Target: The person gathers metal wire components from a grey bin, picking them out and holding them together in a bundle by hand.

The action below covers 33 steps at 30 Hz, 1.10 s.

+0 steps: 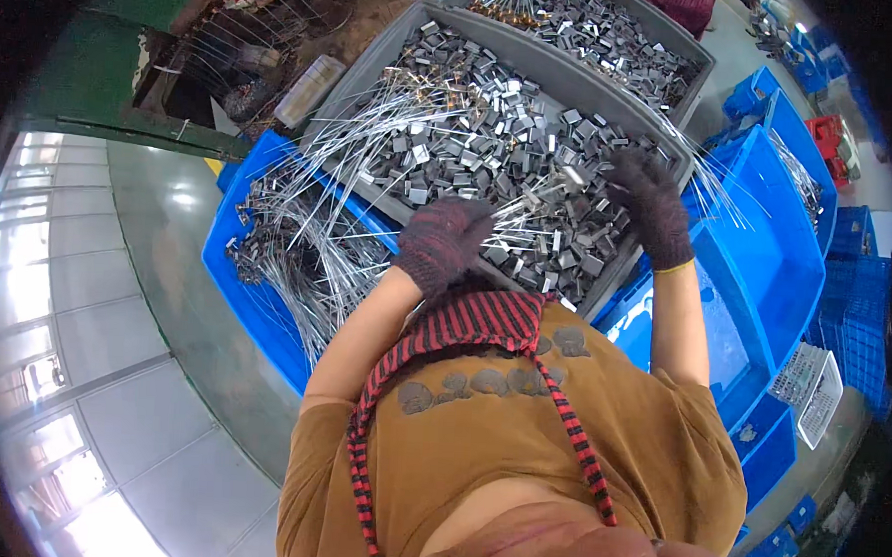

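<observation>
My left hand (pixel 443 241), in a dark knitted glove, is closed round a bunch of thin metal rods (pixel 513 218). Their ends fan out to the right over a grey tub (pixel 409 213). Small grey metal blocks (pixel 452 149) fill that tub in a loose heap. Over the heap's right side is my right hand (pixel 650 203), gloved alike, with its fingers bent down and drawn together at the blocks. What those fingertips hold, if anything, is hidden. One shiny block (pixel 574 177) stands out between my hands, close to the rod ends.
At left, a blue bin (pixel 229 269) holds many long thin rods with end pieces. Behind the tub stands a second grey tub (pixel 699 63) with more blocks and rods. Blue bins (pixel 781 248) stand at right, beside a white basket (pixel 821 399). More rods lie across the tub's left side.
</observation>
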{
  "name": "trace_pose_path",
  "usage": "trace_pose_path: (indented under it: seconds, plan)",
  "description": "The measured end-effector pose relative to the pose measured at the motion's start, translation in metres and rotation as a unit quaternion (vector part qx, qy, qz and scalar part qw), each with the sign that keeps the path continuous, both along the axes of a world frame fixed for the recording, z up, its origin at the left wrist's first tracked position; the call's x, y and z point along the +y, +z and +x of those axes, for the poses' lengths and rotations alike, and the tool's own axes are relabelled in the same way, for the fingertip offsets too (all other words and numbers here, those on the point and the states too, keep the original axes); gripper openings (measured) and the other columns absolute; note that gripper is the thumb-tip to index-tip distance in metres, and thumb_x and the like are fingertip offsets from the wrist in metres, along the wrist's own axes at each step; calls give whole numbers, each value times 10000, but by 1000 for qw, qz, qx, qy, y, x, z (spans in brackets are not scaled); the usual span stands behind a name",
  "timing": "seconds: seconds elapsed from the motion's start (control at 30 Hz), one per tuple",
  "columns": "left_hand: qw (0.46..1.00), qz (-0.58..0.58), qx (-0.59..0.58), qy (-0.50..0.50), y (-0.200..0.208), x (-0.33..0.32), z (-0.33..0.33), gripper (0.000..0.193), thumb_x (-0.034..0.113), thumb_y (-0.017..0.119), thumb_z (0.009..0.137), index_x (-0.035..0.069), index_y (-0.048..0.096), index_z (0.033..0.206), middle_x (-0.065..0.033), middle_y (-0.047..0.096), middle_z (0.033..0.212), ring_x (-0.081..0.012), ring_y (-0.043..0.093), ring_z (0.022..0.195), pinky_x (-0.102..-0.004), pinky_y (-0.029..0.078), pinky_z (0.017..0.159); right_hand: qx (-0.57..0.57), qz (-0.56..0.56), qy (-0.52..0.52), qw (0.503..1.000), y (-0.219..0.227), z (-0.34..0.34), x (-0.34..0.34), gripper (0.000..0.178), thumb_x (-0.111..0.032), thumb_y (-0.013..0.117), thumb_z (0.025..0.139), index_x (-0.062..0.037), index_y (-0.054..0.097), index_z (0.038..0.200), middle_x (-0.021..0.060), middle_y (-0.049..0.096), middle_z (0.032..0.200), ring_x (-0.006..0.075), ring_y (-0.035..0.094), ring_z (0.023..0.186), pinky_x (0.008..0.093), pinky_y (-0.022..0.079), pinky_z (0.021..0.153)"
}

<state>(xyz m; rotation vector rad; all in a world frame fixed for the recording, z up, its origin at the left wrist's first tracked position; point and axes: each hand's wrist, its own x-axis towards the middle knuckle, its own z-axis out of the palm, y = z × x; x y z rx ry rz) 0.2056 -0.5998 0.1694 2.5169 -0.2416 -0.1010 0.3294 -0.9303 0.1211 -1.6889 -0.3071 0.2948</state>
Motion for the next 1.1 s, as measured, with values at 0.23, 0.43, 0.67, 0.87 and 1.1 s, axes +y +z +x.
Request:
trace_pose_path:
  seconds: [0.23, 0.43, 0.67, 0.87, 1.1]
  plan:
    - [984, 123, 125, -42, -37, 3, 3, 347, 311, 586, 973, 118, 696, 1240, -200, 722, 1106, -425, 683, 1048, -504, 541, 923, 236, 448, -35, 862, 12, 5, 22, 373, -66, 656, 976, -66, 566, 1338, 42, 645, 1094, 166, 638, 901, 278, 543, 774]
    - [961, 148, 177, -152, -37, -18, 5, 373, 280, 661, 910, 151, 696, 1259, -152, 742, 1094, -369, 722, 993, -492, 578, 839, 220, 515, 85, 824, 15, 7, 41, 354, -63, 674, 989, -122, 551, 1316, 30, 593, 1082, 146, 629, 869, 282, 597, 780]
    - [985, 27, 118, -124, -60, -9, 1, 404, 340, 620, 970, 169, 681, 1330, -163, 736, 1173, -370, 719, 1014, -480, 575, 876, 300, 492, -9, 817, 27, 6, 51, 320, -97, 707, 969, -66, 552, 1247, 20, 599, 983, 113, 607, 855, 260, 531, 723]
    - [986, -28, 152, -66, -45, -11, 7, 443, 375, 591, 993, 149, 645, 1370, -191, 727, 1158, -410, 700, 1017, -510, 549, 902, 269, 395, 67, 876, 35, 19, 51, 343, -102, 715, 954, -80, 592, 1273, 24, 612, 974, 133, 635, 821, 263, 558, 732]
    - [978, 100, 183, -23, -36, -15, 13, 476, 385, 567, 988, 165, 610, 1408, -188, 705, 1196, -391, 676, 1083, -516, 542, 918, -231, -372, 37, 898, -36, 130, 69, 281, -213, 704, 899, -66, 717, 1137, 156, 739, 1177, 341, 727, 1029, 466, 579, 929]
